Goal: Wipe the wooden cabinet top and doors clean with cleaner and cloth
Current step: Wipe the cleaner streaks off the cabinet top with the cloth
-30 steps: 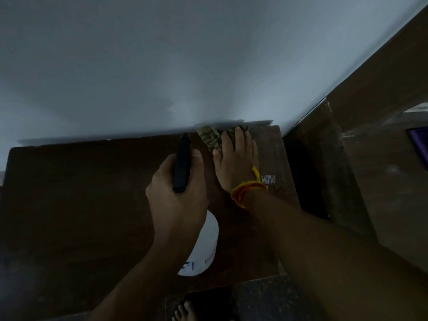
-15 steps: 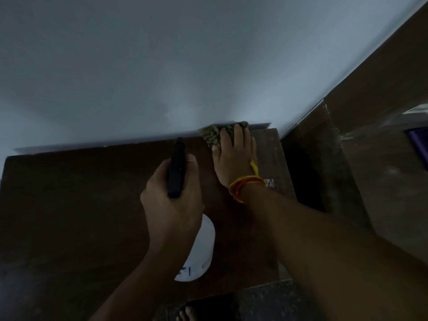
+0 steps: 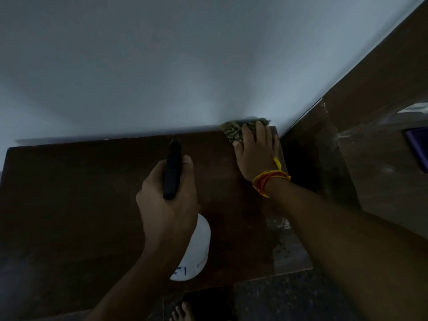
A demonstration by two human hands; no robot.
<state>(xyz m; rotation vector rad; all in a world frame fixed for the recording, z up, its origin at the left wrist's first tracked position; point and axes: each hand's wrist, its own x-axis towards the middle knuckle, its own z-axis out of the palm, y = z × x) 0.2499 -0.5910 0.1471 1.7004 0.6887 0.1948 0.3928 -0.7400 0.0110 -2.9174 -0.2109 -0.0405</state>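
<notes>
The dark wooden cabinet top (image 3: 81, 195) fills the lower left and middle of the head view. My left hand (image 3: 168, 202) grips the black trigger head of a white spray bottle (image 3: 194, 256), held above the cabinet top near its middle. My right hand (image 3: 256, 151) lies flat with straight fingers, pressing a patterned green cloth (image 3: 236, 132) onto the far right corner of the top, against the wall. Most of the cloth is hidden under my fingers. An orange-yellow thread band circles my right wrist.
A pale wall (image 3: 185, 66) rises straight behind the cabinet. A tall brown wooden panel (image 3: 370, 112) stands at the right, with a dark gap beside the cabinet's right edge. Speckled dark floor (image 3: 289, 300) and my bare toes show at the bottom.
My right hand has slid the cloth to the right along the back edge into the far right corner. My left hand with the bottle has kept roughly its place.
</notes>
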